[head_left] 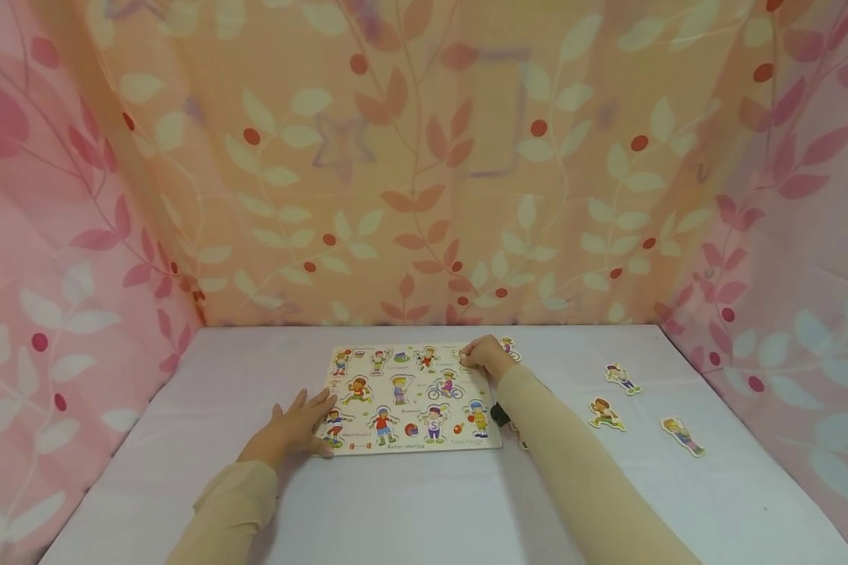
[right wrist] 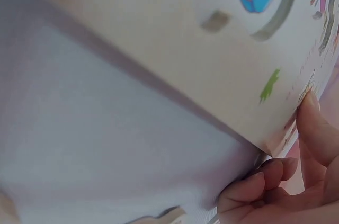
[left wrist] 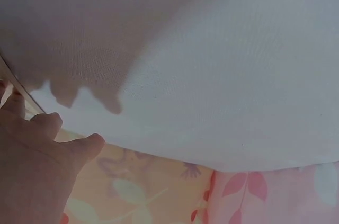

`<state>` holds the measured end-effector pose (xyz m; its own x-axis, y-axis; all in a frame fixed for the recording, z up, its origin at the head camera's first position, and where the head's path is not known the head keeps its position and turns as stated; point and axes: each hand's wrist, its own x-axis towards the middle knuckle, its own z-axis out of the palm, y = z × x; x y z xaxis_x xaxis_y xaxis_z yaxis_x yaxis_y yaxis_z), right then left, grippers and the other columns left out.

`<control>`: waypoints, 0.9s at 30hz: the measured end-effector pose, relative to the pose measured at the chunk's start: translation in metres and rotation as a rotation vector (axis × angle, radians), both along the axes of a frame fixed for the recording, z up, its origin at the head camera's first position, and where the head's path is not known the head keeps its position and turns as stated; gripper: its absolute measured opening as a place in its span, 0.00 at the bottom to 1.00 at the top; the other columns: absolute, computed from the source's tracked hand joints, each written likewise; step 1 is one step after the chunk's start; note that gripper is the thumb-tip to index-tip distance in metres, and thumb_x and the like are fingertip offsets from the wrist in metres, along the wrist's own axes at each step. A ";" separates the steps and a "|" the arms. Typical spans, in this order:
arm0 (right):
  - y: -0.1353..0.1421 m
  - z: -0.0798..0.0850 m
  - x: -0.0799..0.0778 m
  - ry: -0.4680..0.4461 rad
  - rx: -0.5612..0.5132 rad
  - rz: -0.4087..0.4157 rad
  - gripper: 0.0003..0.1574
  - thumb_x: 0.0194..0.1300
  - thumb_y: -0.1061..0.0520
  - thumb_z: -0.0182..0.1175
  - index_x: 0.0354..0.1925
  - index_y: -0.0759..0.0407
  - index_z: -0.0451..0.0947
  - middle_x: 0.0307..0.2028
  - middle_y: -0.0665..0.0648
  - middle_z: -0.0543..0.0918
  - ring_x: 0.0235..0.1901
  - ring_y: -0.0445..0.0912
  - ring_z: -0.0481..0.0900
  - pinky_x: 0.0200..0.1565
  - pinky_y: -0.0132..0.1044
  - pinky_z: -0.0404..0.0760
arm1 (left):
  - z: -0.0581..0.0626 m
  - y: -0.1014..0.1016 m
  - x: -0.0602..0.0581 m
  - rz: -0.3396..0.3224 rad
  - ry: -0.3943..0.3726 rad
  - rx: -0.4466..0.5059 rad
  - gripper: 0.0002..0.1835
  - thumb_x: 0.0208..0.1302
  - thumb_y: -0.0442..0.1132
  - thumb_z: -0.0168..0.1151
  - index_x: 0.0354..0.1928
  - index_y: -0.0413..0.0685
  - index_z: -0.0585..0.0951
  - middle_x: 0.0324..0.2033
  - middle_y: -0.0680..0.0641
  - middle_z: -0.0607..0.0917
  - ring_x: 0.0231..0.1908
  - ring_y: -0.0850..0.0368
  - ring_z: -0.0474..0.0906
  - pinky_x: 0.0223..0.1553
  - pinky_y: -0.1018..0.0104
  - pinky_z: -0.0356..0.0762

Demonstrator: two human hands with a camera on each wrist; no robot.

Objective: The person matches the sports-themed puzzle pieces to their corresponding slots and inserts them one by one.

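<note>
A flat puzzle board (head_left: 380,399) with cartoon sports figures lies on the white table. My left hand (head_left: 293,428) is at its left edge, fingers spread and touching the rim; the left wrist view shows this hand (left wrist: 32,166) from behind. At the board's far right corner my right hand (head_left: 491,359) pinches a small puzzle piece (head_left: 459,357), mostly covered by the fingers. In the right wrist view the thumb of the right hand (right wrist: 286,197) lies over the board's face (right wrist: 159,54), with the other fingers curled by its edge.
Right of the board lie loose figure pieces: a batter (head_left: 622,378), a runner (head_left: 606,413) and a figure in green trousers (head_left: 683,436). A cyclist piece (head_left: 512,350) sits behind the right wrist. Another piece (head_left: 521,441) is partly under the forearm. Patterned curtains (head_left: 410,196) enclose the table.
</note>
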<state>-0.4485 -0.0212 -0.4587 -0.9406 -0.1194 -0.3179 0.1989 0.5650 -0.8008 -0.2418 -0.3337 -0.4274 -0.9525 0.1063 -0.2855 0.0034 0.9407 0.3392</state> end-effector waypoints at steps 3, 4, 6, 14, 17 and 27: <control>0.003 0.013 0.014 0.009 -0.001 -0.015 0.09 0.60 0.65 0.66 0.40 0.68 0.82 0.34 0.58 0.81 0.32 0.47 0.76 0.35 0.33 0.78 | -0.002 0.000 -0.002 -0.008 0.000 -0.005 0.53 0.45 0.49 0.74 0.72 0.39 0.61 0.73 0.37 0.53 0.71 0.29 0.38 0.62 0.25 0.31; 0.004 0.016 0.017 0.001 -0.014 -0.023 0.11 0.60 0.65 0.67 0.41 0.69 0.82 0.36 0.58 0.82 0.33 0.46 0.77 0.36 0.33 0.78 | -0.003 0.000 -0.003 -0.011 0.000 -0.005 0.53 0.45 0.50 0.74 0.72 0.39 0.61 0.74 0.37 0.53 0.71 0.29 0.38 0.62 0.25 0.31; 0.007 0.013 0.017 0.002 -0.031 -0.026 0.14 0.58 0.67 0.67 0.44 0.70 0.82 0.40 0.61 0.83 0.35 0.48 0.78 0.39 0.34 0.80 | -0.004 0.001 -0.004 -0.019 0.002 -0.003 0.53 0.45 0.50 0.74 0.72 0.39 0.61 0.73 0.37 0.53 0.71 0.29 0.38 0.62 0.24 0.31; 0.030 0.019 0.016 0.075 -0.021 0.013 0.22 0.58 0.67 0.64 0.53 0.67 0.80 0.60 0.67 0.75 0.60 0.56 0.69 0.64 0.46 0.67 | -0.003 -0.001 -0.003 -0.001 -0.006 -0.006 0.53 0.45 0.50 0.75 0.72 0.38 0.61 0.73 0.36 0.54 0.71 0.28 0.37 0.62 0.24 0.31; 0.040 0.030 0.018 0.135 0.006 0.030 0.22 0.60 0.66 0.64 0.54 0.68 0.80 0.61 0.68 0.74 0.61 0.58 0.70 0.62 0.47 0.70 | -0.006 -0.004 -0.003 -0.003 -0.010 -0.017 0.54 0.45 0.50 0.75 0.72 0.38 0.60 0.73 0.36 0.53 0.71 0.28 0.37 0.62 0.24 0.30; 0.080 0.062 0.033 0.165 -0.039 0.079 0.25 0.61 0.66 0.63 0.56 0.72 0.75 0.67 0.70 0.64 0.67 0.64 0.59 0.66 0.56 0.63 | -0.005 -0.005 -0.002 -0.016 0.001 0.012 0.54 0.45 0.51 0.74 0.72 0.38 0.59 0.73 0.34 0.53 0.70 0.26 0.37 0.61 0.23 0.30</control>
<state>-0.4154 0.0593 -0.3971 -0.9668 -0.2041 -0.1540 0.0196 0.5413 -0.8406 -0.2439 -0.3390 -0.4327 -0.9509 0.1253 -0.2828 0.0193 0.9365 0.3501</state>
